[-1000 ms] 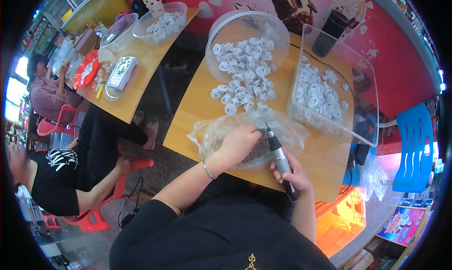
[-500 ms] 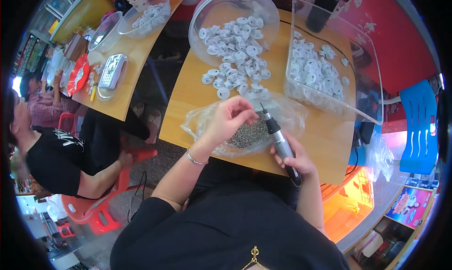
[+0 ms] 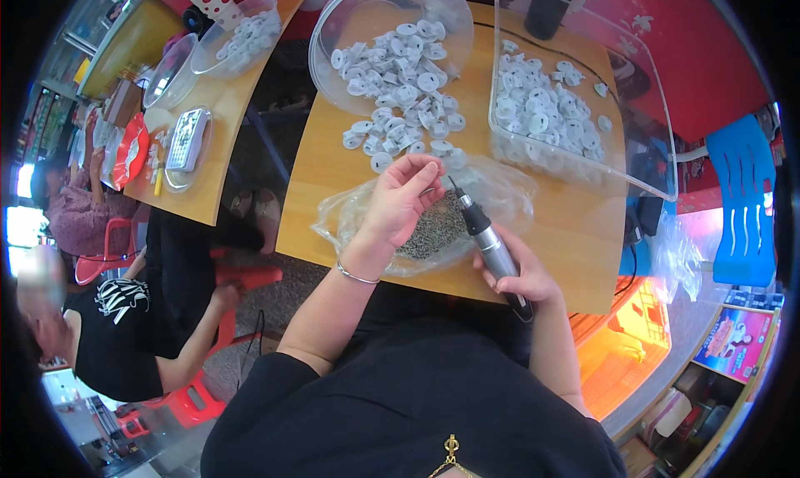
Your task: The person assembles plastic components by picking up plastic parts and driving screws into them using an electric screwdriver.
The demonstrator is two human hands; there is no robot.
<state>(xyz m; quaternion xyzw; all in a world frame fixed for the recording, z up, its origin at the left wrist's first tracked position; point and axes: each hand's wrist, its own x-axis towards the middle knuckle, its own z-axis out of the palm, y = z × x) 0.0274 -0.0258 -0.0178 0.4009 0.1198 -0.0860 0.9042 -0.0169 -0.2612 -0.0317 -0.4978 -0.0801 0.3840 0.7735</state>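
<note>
An electric screwdriver (image 3: 497, 257), silver with black ends, rests in my right hand (image 3: 529, 274), fingers wrapped round its body. Its thin bit points up and away to the left. Close beside the bit's tip, my left hand (image 3: 398, 203) pinches thumb and fingers together; anything between them is too small to make out. Beneath both hands a heap of small metal screws (image 3: 433, 232) lies on a clear plastic bag (image 3: 337, 215). Just beyond my left fingertips are loose white round plastic parts (image 3: 407, 128), spilling out of a tipped clear round tub (image 3: 321, 40).
On the right of the wooden table (image 3: 312, 157) stands a clear rectangular bin (image 3: 658, 128) of similar white parts, with a dark cylinder (image 3: 550, 11) behind it. An orange crate (image 3: 621, 353) sits below the table's right side. Another person (image 3: 117, 336) sits at the left by a second table (image 3: 229, 120).
My left hand has risen, bringing its pinched fingertips up beside the bit's tip. The screwdriver stays in my right hand. The whole view has shifted slightly, and the seated person has moved.
</note>
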